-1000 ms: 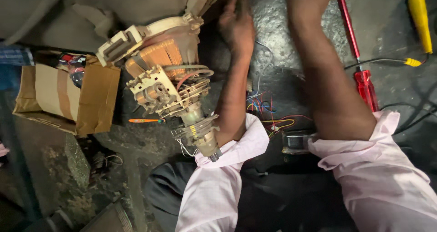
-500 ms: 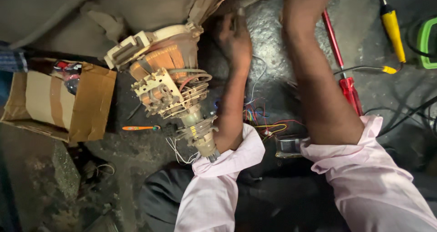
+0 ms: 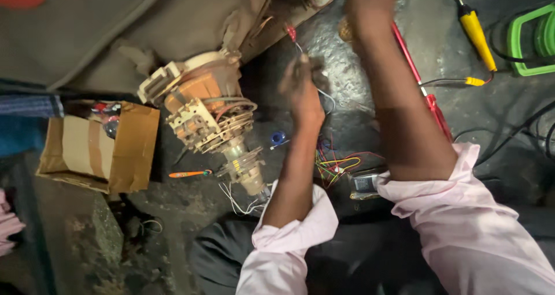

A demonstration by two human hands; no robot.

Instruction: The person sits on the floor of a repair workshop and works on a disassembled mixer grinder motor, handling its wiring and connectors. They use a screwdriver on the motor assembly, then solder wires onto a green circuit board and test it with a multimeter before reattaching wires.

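At the bottom of the frame, two arms in pale pink sleeves reach up over a dark, greasy floor (image 3: 191, 214). Near the sleeves, a tangle of coloured wires (image 3: 335, 163) lies at centre beside a small metal box (image 3: 364, 184). The left hand (image 3: 302, 87), blurred above centre, has its fingers curled loosely near a thin wire with a red clip (image 3: 291, 33); whether its grip closes on the wire I cannot tell. The right hand (image 3: 363, 3) is cropped at the top edge, so its grip is also unclear. The motor (image 3: 211, 118) sits left of centre, just beside the left hand. Working these leads well probably calls for steadying the wire, gripping its insulation and keeping strands apart. A red screwdriver (image 3: 425, 89) lies further right.
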